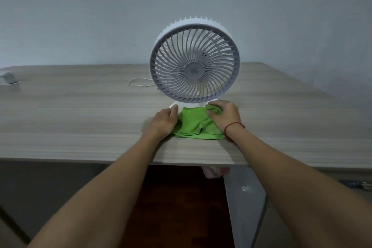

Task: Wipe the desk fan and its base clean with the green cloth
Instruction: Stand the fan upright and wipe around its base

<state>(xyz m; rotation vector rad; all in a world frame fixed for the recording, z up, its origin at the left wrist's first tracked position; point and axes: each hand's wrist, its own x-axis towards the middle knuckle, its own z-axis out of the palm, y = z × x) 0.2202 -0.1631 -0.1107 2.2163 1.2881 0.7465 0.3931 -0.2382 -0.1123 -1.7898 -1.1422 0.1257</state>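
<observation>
As the right hand [225,116] grips the green cloth [193,125], hiding most of the base [189,105], the left hand [164,120] rests flat.

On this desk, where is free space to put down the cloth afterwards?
Free: the wide desk stretch between the grey object at far left and the left hand, nearer than the white cable; also the stretch right of the right hand. Crowded: before the fan base, where green cloth and both hands lie.
</observation>
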